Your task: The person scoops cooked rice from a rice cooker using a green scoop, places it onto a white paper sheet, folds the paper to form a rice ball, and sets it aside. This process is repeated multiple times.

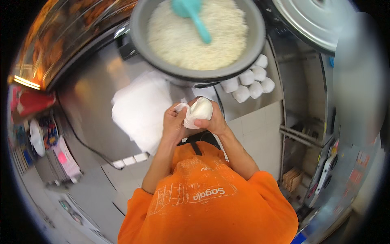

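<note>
Just in front of my body, a rounded bundle in white paper [201,110] is held between both hands. My right hand [215,119] cups it from the side, with the thumb across its lower part. The fingers of my left hand [175,122] pinch a twisted end of the paper. What is inside the wrapping is hidden. A pile of white paper sheets [137,109] lies on the steel counter, left of my hands. Beyond them stands a large grey-rimmed pot of white rice [170,45], with a teal rice scoop [199,26] resting in it.
Several white wrapped bundles [256,88] sit right of the pot. A lit glass food case [61,45] is at the upper left, and a round metal lid [313,21] at the upper right. A dark cable [79,137] crosses the counter's left side. Steel shelving [301,137] stands at right.
</note>
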Available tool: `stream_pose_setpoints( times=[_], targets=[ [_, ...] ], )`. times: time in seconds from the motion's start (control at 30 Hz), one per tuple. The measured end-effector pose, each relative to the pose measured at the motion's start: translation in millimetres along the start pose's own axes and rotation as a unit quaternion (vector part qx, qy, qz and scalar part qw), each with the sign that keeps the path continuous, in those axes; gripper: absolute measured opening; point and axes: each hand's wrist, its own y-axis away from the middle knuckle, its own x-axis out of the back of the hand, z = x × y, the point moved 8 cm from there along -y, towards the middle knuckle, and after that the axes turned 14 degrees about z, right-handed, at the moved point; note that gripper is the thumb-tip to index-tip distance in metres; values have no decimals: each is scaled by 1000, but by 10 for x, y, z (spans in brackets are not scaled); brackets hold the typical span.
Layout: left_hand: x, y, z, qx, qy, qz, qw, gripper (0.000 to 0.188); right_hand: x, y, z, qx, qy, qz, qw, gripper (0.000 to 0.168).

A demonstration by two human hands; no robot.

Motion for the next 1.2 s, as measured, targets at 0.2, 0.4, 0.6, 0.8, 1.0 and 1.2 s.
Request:
stream_pose_setpoints(
  times=[0.2, 0.4, 0.6, 0.8, 1.0, 1.2],
  targets=[
    [-920, -183, -1015, 266, 23, 42, 963, 17, 934, -6, -64, 25, 17, 198, 980, 55],
    [-839, -422, -1831, 286, -199, -31, 937, 19, 2570, -425, 361, -45, 274, 518, 809, 67],
    [-50, -207, -1299, 238, -244, 11, 940, 22, 2877, -605, 476, -18, 450, 413, 791, 47],
    [1170, -150, -269, 102, -203, 205, 952, 23, 1378, -563, -1878, 230, 327, 425, 812, 28],
    [461, -517, 1073, -157, -151, 205, 954, 22, -378, -2435, -1625, 286, 747, 112, 590, 30],
    [405, -790, 2135, -332, -155, 274, 889, 50, -214, -2352, -2281, 344, 781, 89, 513, 32]
  ],
)
